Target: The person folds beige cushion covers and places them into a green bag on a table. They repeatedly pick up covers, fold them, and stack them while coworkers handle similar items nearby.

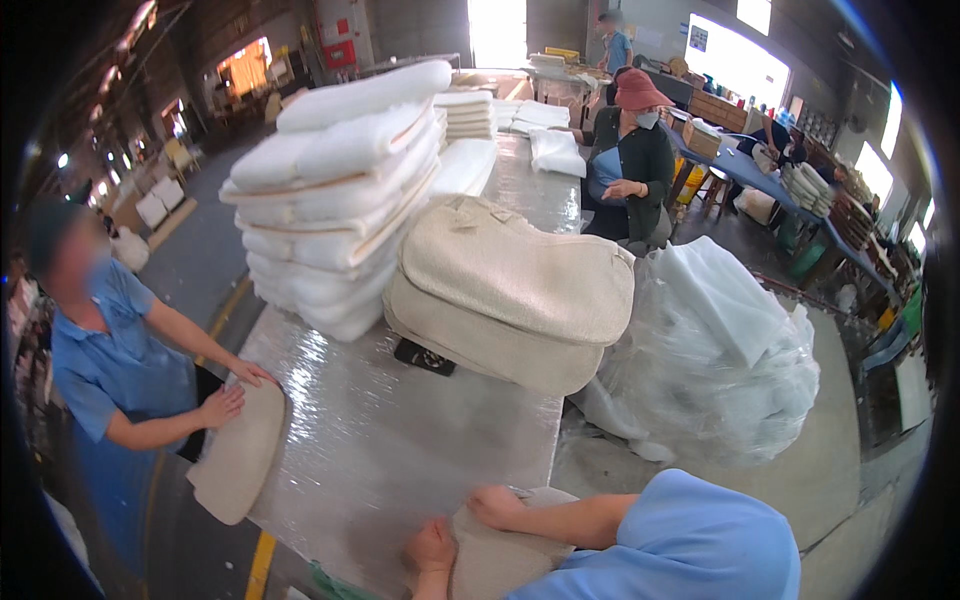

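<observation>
**What are the hands doing down there?**

From my end, the left hand (431,545) is bunched at the left edge of a beige pad (500,562), fingers curled in. The right hand (497,507) sits at its far edge, curled much the same. Both are a little blurred, so I can't tell how tight they are or whether either has cloth pinched inside.

**And the pad itself?**

Lying at the near end of the table (400,465), between the two hands, partly hidden under the right forearm.

**Which step would you call this?**

I judge it to be straightening or shaping that one pad – the hands are at its edges, and nothing suggests lifting. To my mind the next move calls for both hands working evenly along the rim, without dragging the pad off the table.

**What's around it?**

Farther up the table I have a pile of beige pads (520,280), a dark flat thing (424,357) poking out beneath, and a tall white stack (320,210) behind to the left. A plastic-wrapped bundle (715,360) stands off to the right. Across on the left, a co-worker (125,345) has both hands on another beige piece (245,455) – a person in a red hat (640,90) is farther back.
</observation>
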### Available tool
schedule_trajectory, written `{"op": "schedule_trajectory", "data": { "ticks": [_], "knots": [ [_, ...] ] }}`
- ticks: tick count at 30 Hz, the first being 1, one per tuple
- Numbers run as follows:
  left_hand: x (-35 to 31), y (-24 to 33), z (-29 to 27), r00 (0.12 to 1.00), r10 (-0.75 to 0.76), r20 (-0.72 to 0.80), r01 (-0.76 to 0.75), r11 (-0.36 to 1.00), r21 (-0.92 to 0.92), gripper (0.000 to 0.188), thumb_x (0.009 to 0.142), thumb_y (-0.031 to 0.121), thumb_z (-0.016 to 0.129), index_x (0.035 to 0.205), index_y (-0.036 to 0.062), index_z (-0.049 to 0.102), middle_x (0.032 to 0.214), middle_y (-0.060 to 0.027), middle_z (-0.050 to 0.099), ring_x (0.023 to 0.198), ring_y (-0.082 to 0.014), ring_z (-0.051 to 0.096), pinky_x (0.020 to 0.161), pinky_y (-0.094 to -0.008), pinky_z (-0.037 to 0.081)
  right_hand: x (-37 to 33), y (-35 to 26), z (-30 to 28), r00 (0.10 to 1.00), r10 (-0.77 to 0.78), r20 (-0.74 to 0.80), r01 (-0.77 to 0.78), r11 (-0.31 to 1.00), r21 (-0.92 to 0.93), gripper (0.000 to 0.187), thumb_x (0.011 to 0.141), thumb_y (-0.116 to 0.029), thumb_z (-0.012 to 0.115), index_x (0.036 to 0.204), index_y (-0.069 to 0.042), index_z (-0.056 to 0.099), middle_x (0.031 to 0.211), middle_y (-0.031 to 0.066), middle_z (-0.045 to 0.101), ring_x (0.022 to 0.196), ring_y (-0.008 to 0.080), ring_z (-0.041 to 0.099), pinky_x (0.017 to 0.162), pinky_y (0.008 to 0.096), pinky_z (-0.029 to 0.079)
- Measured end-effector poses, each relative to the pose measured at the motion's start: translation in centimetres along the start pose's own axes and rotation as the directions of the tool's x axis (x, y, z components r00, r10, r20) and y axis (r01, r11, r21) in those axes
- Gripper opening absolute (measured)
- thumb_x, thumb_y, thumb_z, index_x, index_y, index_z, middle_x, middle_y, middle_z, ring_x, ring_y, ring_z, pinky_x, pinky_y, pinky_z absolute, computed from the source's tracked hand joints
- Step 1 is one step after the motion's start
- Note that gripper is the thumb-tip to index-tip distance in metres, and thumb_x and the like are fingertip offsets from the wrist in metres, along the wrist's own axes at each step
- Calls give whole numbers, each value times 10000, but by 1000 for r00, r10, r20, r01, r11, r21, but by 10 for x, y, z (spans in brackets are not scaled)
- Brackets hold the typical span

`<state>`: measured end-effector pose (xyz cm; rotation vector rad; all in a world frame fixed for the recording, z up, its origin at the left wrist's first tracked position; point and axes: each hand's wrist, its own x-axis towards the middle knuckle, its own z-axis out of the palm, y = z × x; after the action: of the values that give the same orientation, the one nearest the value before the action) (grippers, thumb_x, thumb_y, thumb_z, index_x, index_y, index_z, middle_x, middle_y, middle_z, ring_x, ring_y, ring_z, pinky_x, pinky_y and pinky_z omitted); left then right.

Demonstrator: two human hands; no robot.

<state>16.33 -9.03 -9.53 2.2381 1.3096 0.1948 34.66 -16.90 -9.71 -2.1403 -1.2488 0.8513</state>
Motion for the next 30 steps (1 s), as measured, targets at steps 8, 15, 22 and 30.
{"op": "schedule_trajectory", "data": {
  "ticks": [8, 15, 22, 30],
  "knots": [
    [-53, 6, -122, 831, -97, 547, 8, 987, 162, 594, 962, 435, 666, 1370, 4, 660, 1328, -336, 661, 1243, -487, 641, 1028, -534, 522, -21, 15, -108, 963, -126, 238, 126, 992, 18, 718, 986, -500, 666, 1585, -179, 433, 1500, 254, 531, 1339, 416, 578, 1066, 516, 505],
    [-163, -81, -78, 871, -385, 305, 436, 891, -123, 840, 955, 522, 709, 1552, -11, 455, 1541, -338, 494, 1396, -477, 520, 1104, -535, 485, -80, 12, -154, 644, 489, 588, -377, 872, -312, 1234, 824, -928, 558, 1708, -145, 199, 1577, 346, 413, 1470, 483, 442, 1169, 481, 441],
    [-178, -104, -35, 813, -521, 260, 569, 806, -166, 891, 961, 548, 710, 1581, -14, 407, 1568, -331, 458, 1436, -462, 475, 1151, -521, 445, -55, -5, -130, 683, 495, 537, -262, 852, -453, 1210, 842, -958, 463, 1695, -136, 219, 1533, 353, 463, 1427, 468, 500, 1131, 547, 457],
    [-164, -70, -51, 627, -666, 403, 737, 676, -29, 728, 1055, 456, 601, 1609, 33, 390, 1618, -314, 416, 1473, -434, 429, 1244, -494, 348, -40, -12, -125, 601, 601, 526, -325, 786, -527, 1043, 941, -872, 426, 1654, -126, 271, 1458, 346, 527, 1386, 465, 549, 1144, 542, 450]
  ]
}}
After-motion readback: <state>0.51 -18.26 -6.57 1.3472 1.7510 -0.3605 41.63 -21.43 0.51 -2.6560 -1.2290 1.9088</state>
